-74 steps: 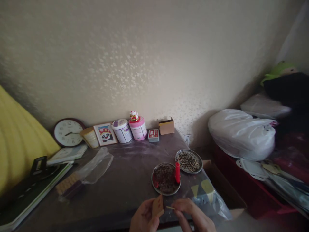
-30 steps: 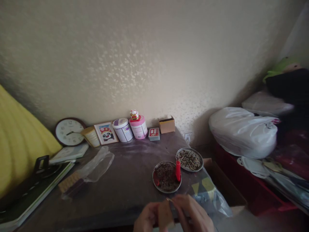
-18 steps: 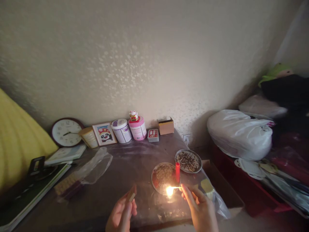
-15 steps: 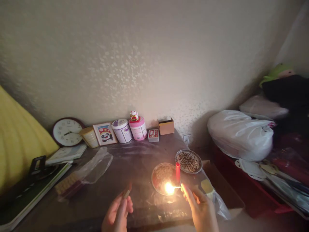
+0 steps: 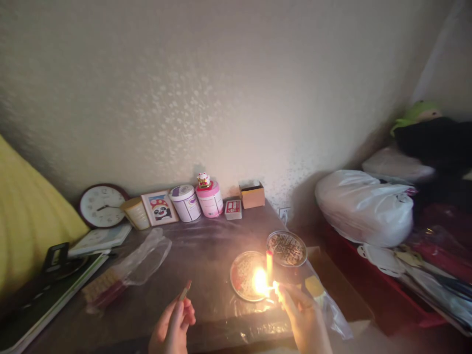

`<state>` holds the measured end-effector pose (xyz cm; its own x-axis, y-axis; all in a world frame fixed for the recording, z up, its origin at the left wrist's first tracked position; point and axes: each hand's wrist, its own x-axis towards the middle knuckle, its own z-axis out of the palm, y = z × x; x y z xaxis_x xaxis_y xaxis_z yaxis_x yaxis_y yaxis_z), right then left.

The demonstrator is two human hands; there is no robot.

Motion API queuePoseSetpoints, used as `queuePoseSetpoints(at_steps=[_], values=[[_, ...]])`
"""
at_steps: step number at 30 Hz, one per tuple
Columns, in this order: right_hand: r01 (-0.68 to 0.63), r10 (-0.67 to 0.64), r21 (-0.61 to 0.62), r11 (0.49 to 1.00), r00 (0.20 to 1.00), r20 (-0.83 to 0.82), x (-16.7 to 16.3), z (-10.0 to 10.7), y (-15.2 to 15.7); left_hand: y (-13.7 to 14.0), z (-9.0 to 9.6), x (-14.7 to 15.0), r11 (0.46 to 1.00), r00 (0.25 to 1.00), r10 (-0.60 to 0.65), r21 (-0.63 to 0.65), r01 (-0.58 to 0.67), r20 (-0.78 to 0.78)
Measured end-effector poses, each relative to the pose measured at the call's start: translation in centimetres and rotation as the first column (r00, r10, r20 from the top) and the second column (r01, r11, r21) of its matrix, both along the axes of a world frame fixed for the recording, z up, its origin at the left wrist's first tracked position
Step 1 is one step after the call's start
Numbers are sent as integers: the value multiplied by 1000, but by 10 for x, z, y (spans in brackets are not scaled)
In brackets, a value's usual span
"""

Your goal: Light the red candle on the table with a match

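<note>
Flame has climbed from dish level toward the red candle (image 5: 269, 265) on the near dish (image 5: 240, 281); right hand (image 5: 304, 322) pinches the burning match (image 5: 266, 284) there, left hand (image 5: 171, 327) holds the matchbox (image 5: 184, 292) well aside.

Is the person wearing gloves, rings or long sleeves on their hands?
No gloves show on either hand. The left hand and the right hand are both bare, with no ring, watch or bracelet that can be made out. No sleeve cuff shows at the bottom edge of the picture, so what is worn on the arms cannot be told. The fingers carry no markings.
</note>
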<state>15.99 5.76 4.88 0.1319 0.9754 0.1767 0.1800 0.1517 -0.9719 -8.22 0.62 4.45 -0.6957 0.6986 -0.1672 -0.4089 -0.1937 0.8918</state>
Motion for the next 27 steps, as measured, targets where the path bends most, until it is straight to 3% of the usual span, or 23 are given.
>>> queuePoseSetpoints(at_steps=[6,16,27], values=[[14,-22,-78,997,996,-90,-3,1,1,-1,1,1,1000,1000,-17,-4,17,-9],[-14,5,-112,994,997,-82,-1,4,3,3,-9,-7,999,997,-41,10,40,66],[-39,39,-37,999,999,-14,-1,3,3,4,-11,-8,999,995,-35,-9,36,93]])
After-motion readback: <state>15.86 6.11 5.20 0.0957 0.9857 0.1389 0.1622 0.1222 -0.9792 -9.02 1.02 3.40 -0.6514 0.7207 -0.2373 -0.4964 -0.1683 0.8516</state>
